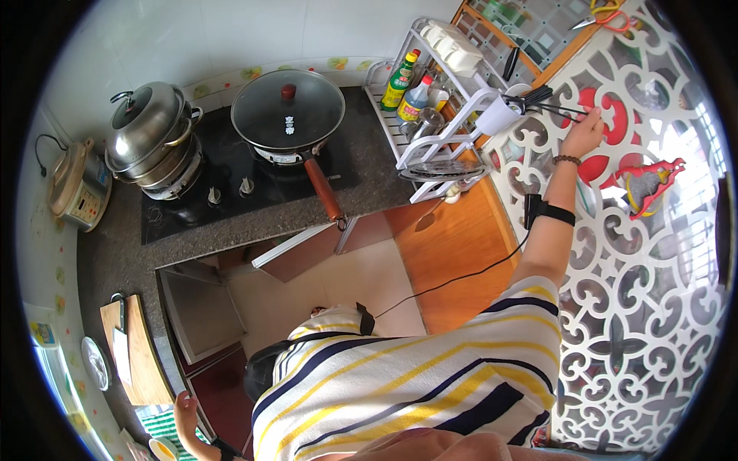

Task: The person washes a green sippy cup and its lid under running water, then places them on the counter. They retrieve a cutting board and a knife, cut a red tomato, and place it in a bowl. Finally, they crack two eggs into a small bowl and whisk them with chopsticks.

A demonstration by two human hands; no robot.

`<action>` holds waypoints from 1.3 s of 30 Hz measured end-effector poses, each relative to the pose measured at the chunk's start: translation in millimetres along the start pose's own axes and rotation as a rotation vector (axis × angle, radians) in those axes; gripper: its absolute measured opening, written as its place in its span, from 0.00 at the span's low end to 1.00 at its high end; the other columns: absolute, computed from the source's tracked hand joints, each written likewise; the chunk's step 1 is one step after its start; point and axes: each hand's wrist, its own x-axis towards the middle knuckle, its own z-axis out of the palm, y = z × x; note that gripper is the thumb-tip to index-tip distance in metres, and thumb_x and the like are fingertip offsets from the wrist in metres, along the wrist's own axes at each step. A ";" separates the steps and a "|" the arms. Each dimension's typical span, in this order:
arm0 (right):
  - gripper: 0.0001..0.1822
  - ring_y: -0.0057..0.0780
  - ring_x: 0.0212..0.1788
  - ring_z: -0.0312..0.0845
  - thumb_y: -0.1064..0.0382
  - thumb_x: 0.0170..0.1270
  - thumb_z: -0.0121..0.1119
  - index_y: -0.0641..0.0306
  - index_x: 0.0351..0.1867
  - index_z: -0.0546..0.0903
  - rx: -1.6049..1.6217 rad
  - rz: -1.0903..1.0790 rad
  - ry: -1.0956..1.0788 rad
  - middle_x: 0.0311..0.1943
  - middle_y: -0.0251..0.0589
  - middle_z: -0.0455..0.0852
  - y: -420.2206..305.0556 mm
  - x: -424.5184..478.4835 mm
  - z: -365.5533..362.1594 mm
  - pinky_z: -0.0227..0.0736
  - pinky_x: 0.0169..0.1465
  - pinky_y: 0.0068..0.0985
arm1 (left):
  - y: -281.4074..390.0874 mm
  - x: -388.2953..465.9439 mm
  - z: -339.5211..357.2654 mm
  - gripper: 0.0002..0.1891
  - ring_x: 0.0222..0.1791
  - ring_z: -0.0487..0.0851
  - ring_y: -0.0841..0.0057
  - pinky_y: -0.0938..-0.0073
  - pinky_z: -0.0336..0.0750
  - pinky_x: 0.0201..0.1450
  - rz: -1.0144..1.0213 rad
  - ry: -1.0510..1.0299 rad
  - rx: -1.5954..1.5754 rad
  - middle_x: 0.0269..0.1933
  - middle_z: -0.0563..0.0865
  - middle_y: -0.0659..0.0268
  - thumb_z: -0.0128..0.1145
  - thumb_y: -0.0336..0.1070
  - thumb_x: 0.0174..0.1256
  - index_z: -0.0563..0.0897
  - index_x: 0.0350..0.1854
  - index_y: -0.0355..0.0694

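Observation:
At the far right, my right hand (583, 131) pinches thin black chopsticks (556, 108). Their other ends reach into a white utensil holder (499, 115), where a bundle of black chopstick tips sticks out. The holder hangs at the end of a white dish rack (444, 138). My left hand (185, 410) is low at the counter's left edge, beside the near corner of a wooden cutting board (144, 369). Its fingers are loosely bent and nothing shows in them. On the board lies a kitchen knife (121, 346). A bowl of yellow liquid (164, 448) sits near the left wrist.
A lidded wok (288, 109) and a steel steamer pot (153, 127) stand on the black gas hob (230, 213). Sauce bottles (398, 83) fill part of the rack. Cabinet doors (300, 250) hang open below. A rice cooker (81, 184) is at the left; scissors (605, 22) lie top right.

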 end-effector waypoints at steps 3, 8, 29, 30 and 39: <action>0.23 0.20 0.17 0.70 0.48 0.69 0.46 0.66 0.30 0.82 -0.074 0.008 -0.020 0.17 0.35 0.77 20.2 5.8 1.7 0.64 0.22 0.19 | 30.0 4.0 -2.7 0.19 0.36 0.82 0.63 0.67 0.74 0.40 -0.004 0.000 -0.038 0.34 0.84 0.53 0.59 0.38 0.61 0.76 0.52 0.34; 0.21 0.19 0.17 0.71 0.47 0.65 0.52 0.63 0.30 0.84 -0.239 0.124 -0.365 0.18 0.33 0.79 62.8 26.2 35.6 0.65 0.23 0.18 | 38.6 13.9 9.0 0.20 0.38 0.82 0.61 0.66 0.74 0.43 0.021 0.016 -0.035 0.35 0.84 0.52 0.59 0.39 0.60 0.77 0.52 0.34; 0.18 0.30 0.48 0.76 0.51 0.68 0.48 0.57 0.53 0.77 0.307 0.046 -1.012 0.52 0.41 0.79 -37.1 -214.6 116.5 0.71 0.45 0.22 | 9.5 -183.3 60.4 0.24 0.50 0.79 0.57 0.61 0.73 0.50 -0.399 -0.012 -0.038 0.47 0.83 0.57 0.58 0.51 0.59 0.77 0.53 0.42; 0.19 0.29 0.48 0.76 0.51 0.68 0.48 0.56 0.54 0.77 0.343 0.026 -1.062 0.52 0.41 0.79 -61.6 -237.9 113.3 0.71 0.45 0.22 | -4.3 -204.8 67.2 0.24 0.51 0.79 0.58 0.61 0.73 0.50 -0.449 -0.018 -0.049 0.48 0.83 0.57 0.58 0.51 0.59 0.77 0.54 0.43; 0.15 0.22 0.40 0.79 0.59 0.71 0.45 0.63 0.50 0.79 0.489 -0.448 -1.888 0.42 0.37 0.84 -359.1 -422.6 -63.8 0.73 0.42 0.20 | -116.1 -476.9 152.2 0.22 0.51 0.79 0.61 0.62 0.74 0.51 -0.816 0.149 -0.248 0.47 0.84 0.58 0.59 0.48 0.58 0.78 0.52 0.42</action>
